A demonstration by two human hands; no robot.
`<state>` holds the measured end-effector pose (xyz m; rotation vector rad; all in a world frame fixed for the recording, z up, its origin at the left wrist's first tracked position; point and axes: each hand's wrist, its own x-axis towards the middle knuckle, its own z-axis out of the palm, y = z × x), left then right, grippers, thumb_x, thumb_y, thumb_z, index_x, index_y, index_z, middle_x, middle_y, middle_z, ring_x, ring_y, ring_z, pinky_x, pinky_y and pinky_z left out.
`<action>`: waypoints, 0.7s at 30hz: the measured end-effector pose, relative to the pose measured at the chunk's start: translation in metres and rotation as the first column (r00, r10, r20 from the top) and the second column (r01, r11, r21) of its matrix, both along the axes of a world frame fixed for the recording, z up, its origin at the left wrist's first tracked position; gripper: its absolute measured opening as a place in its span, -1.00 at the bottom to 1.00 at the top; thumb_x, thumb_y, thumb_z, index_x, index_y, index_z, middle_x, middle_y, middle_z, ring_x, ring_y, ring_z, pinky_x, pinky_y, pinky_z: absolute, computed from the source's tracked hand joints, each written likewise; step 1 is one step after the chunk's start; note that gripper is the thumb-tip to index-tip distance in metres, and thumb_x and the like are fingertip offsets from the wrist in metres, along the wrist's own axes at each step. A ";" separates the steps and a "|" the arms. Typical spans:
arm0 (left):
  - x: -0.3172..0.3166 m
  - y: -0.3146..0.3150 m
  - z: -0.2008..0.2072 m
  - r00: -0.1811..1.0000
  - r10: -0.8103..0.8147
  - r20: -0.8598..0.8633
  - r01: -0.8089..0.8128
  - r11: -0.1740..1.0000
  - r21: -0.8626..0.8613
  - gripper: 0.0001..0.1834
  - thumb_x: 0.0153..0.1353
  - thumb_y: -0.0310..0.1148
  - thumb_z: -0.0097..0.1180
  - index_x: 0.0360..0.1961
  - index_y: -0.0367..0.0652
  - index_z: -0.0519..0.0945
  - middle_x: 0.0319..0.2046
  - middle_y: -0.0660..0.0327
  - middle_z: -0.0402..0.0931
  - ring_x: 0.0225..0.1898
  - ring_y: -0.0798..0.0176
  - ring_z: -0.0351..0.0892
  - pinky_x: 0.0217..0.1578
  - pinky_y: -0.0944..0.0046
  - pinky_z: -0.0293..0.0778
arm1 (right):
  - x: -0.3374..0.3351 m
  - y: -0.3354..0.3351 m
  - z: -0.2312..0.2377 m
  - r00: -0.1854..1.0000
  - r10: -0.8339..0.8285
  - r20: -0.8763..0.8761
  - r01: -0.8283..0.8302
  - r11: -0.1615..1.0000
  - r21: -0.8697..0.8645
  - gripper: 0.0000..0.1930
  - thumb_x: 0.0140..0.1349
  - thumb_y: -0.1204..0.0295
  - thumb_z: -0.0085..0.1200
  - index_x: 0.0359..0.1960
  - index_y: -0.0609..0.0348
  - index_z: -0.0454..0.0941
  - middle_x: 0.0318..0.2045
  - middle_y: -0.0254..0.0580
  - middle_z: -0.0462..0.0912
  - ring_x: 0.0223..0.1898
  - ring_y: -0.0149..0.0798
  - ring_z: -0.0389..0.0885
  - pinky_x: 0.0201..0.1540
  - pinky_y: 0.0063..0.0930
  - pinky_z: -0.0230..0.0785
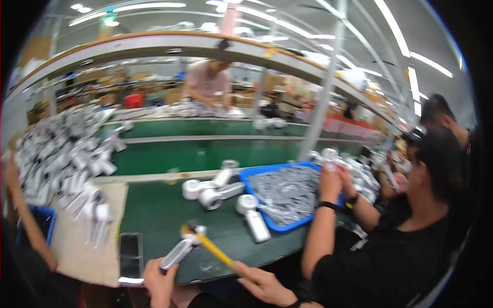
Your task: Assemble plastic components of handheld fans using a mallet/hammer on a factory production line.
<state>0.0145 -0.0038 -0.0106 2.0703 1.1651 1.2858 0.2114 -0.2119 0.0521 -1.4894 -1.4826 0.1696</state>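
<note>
My left hand [160, 281] is closed round the grey-backed handle of a white handheld fan [179, 252], tilted with its round head away from me. In my right hand [267, 285] is a hammer [218, 249] with a yellow handle. Its dark, blurred head lies over the fan's head; I cannot tell whether they touch. Just beyond, several white fans [211, 196] lie in a group on the green bench [154, 215]. Another white fan [253, 218] lies nearer the blue tray [280, 226], which holds many small grey parts.
A phone [131, 256] lies on the bench beside a cardboard sheet [110, 256]. A large pile of white fans [72, 149] rises at left, near another person's arm [31, 226]. A co-worker in black [390, 241] sits close at right. A green conveyor [205, 155] runs behind, below a shelf [169, 45].
</note>
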 end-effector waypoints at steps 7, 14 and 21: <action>-0.009 0.004 -0.015 0.999 0.028 -0.019 -0.028 0.999 -0.023 -0.67 -0.08 -0.42 0.43 -0.31 -0.29 0.57 -0.37 0.02 0.52 -0.30 -0.06 0.55 -0.23 0.09 0.45 | -0.007 -0.008 -0.007 0.998 0.049 -0.028 -0.054 0.980 -0.190 -0.39 0.45 0.40 -0.05 0.52 -0.14 0.11 -0.38 -0.01 0.47 -0.36 0.01 0.55 -0.23 -0.17 0.43; -0.010 0.002 -0.013 1.000 0.026 -0.015 -0.026 0.999 -0.041 -0.65 -0.08 -0.37 0.45 -0.24 -0.20 0.65 -0.32 0.07 0.60 -0.22 -0.08 0.62 -0.18 0.05 0.50 | -0.022 -0.006 -0.020 0.985 0.167 0.038 -0.145 0.933 -0.329 -0.42 0.37 0.43 0.11 0.43 -0.03 0.31 -0.12 -0.03 0.66 -0.23 -0.11 0.64 -0.10 -0.35 0.53; -0.004 -0.009 0.033 0.992 -0.108 -0.068 0.105 0.993 -0.047 -0.70 0.10 -0.33 0.40 -0.18 -0.23 0.67 -0.28 0.05 0.61 -0.26 -0.01 0.62 -0.22 0.13 0.52 | -0.003 -0.025 -0.016 0.992 -0.074 -0.102 0.060 0.989 -0.132 -0.42 0.28 0.60 0.17 0.36 0.27 0.38 -0.28 -0.19 0.69 -0.42 -0.44 0.59 -0.33 -0.53 0.47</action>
